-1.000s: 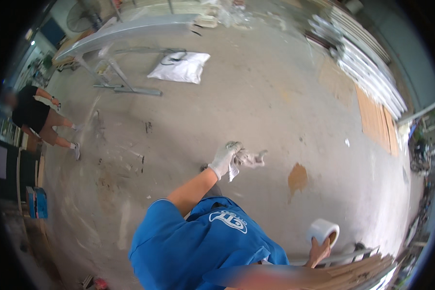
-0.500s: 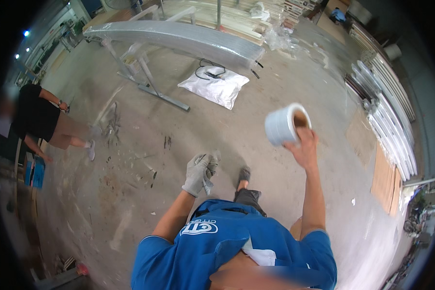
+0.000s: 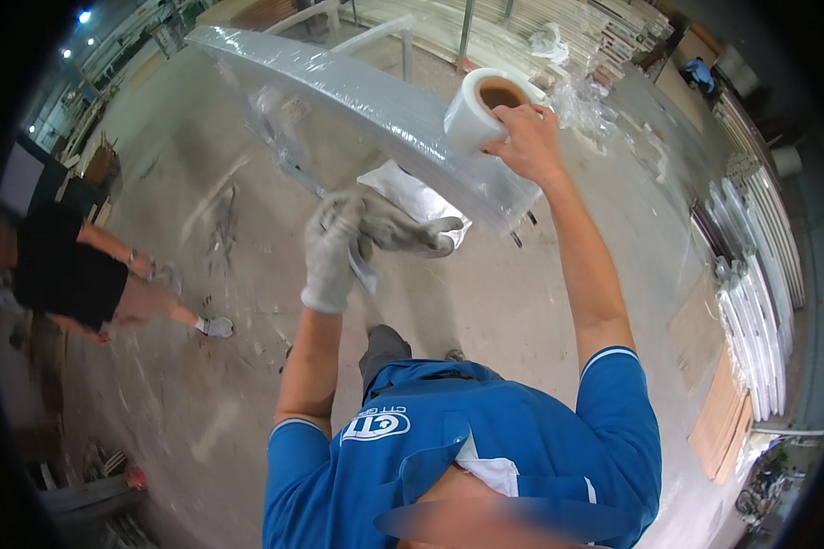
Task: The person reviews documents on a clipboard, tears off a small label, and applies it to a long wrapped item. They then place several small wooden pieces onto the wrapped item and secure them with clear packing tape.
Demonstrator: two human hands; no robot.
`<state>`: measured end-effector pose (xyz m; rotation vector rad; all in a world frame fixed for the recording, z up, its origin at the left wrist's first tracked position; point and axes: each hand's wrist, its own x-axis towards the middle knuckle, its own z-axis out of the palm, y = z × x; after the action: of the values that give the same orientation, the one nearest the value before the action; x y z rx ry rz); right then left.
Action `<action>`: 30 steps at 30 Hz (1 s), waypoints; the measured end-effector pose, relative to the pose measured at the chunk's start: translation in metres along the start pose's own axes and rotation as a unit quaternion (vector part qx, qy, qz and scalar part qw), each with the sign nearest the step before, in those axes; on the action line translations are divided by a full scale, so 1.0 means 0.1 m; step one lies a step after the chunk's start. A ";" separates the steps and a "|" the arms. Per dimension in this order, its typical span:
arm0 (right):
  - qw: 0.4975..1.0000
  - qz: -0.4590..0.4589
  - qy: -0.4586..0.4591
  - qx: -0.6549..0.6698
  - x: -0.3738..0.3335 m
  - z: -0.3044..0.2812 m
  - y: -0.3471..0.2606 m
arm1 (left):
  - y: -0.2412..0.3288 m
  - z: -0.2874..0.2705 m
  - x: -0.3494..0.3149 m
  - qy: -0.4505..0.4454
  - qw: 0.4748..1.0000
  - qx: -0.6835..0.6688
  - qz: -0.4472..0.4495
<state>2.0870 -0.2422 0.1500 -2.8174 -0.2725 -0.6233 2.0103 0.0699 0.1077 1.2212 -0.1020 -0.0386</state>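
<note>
My bare right hand (image 3: 528, 145) grips a roll of clear stretch film (image 3: 468, 117) at its rim, with the fingers at the brown cardboard core. The roll is in front of the right part of a long, film-wrapped bundle (image 3: 375, 105); I cannot tell whether they touch. A grey-white work glove covers my left hand (image 3: 331, 242), which is closed around what looks like a loose grey glove (image 3: 398, 229). That glove's limp fingers point right, above a white sack (image 3: 395, 186) on the floor.
A metal stand (image 3: 293, 165) supports the bundle. On the left is another person (image 3: 73, 270) in a black top. White wrapped profiles (image 3: 751, 339) and cardboard sheets (image 3: 719, 435) lie along the right. Long boards (image 3: 595, 27) and crumpled film (image 3: 581, 101) lie at the back.
I have come closer to the wrapped bundle. My right hand has carried the film roll forward and left to it. My left hand has risen and reached forward, with the loose glove now showing more.
</note>
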 end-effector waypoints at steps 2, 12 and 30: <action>1.000 0.003 -0.018 -0.007 0.22 0.17 0.06 | 0.16 0.02 0.56 -0.033 0.999 0.014 0.041; 0.992 0.055 -0.103 0.043 0.59 0.57 -0.15 | -0.53 -0.09 3.52 -0.210 0.937 0.266 0.085; 0.876 0.293 0.081 0.373 1.47 1.21 -1.18 | -0.12 -0.06 3.51 -0.276 0.922 -0.221 -0.159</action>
<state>2.2379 -0.0774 0.1308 -1.9296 0.3126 -0.4636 2.3607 0.0415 0.1149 0.7337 -0.3673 -0.6609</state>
